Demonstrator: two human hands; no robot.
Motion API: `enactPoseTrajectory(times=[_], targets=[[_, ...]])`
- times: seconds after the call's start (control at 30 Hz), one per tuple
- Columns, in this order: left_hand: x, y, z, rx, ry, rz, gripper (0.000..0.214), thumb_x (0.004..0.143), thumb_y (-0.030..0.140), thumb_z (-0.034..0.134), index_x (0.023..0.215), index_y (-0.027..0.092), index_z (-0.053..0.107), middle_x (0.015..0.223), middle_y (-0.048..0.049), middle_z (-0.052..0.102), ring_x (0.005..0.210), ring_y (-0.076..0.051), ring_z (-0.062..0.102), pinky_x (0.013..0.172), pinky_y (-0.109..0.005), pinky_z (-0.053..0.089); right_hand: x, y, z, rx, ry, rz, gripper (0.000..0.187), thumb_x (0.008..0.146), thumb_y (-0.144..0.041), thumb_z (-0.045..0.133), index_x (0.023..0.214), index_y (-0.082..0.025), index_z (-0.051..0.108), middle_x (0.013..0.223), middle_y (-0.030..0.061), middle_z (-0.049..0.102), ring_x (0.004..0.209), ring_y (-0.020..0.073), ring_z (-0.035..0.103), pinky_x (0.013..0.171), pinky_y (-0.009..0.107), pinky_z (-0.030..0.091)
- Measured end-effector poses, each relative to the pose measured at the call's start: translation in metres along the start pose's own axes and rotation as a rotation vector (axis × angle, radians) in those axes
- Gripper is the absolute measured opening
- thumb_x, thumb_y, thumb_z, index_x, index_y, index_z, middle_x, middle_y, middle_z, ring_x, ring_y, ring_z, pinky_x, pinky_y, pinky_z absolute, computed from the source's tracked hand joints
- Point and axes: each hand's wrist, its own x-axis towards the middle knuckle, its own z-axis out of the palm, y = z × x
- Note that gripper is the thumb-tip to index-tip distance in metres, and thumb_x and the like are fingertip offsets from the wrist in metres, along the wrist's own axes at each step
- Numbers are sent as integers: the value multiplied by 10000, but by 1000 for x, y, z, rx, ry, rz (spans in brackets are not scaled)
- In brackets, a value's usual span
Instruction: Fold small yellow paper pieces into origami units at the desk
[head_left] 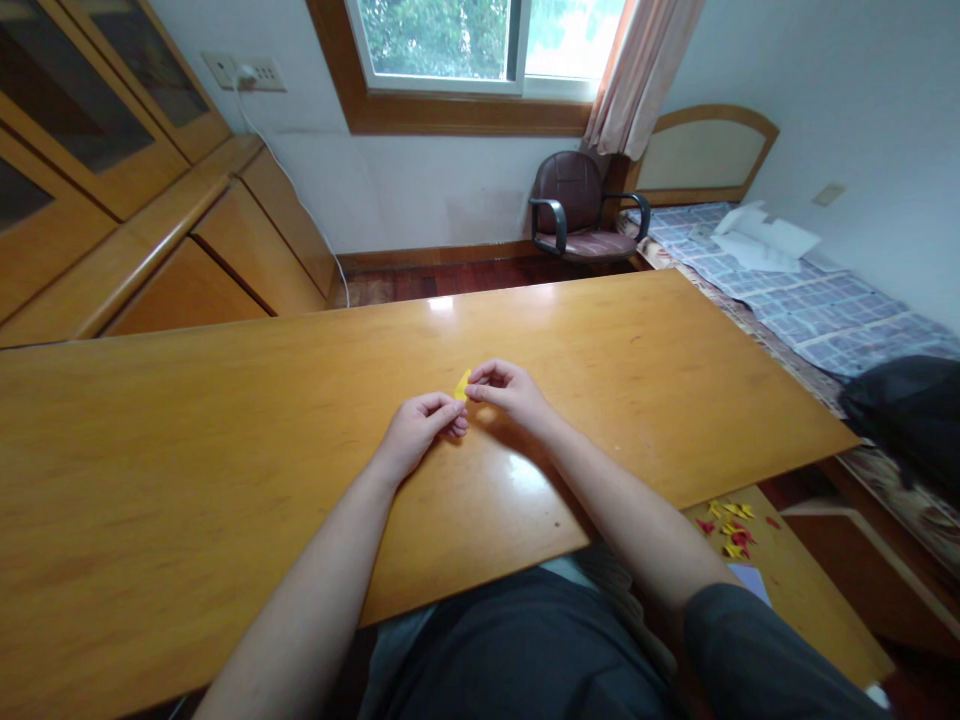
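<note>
Pinching a yellow paper piece (462, 384) between fingertips of left hand (420, 428) and right hand (511, 392), low over the table (225, 450) at centre, likely for steady, fine control; at four o'clock, red and yellow folded bits (731, 525) heaped aside.

Both hands meet over the middle of the long glossy wooden table (225, 450), closer to its near edge. The left hand (417, 428) and right hand (507, 390) pinch a small folded yellow paper piece (461, 384) between fingertips. Tiny red and yellow paper bits (729, 525) sit on a lower wooden surface (810, 590) past the table's right corner.
</note>
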Motion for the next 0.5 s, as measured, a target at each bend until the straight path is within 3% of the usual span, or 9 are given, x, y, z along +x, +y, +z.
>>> enactPoseTrajectory(times=[0.5], targets=[[0, 0, 3, 47, 13, 41, 391, 754, 546, 749, 779, 158, 705, 703, -50, 714, 621, -156, 652, 615, -277, 543, 1, 1, -1, 5, 27, -23, 294, 607, -307, 848, 793, -184, 656, 753, -14, 659, 699, 127, 605, 727, 296, 495]])
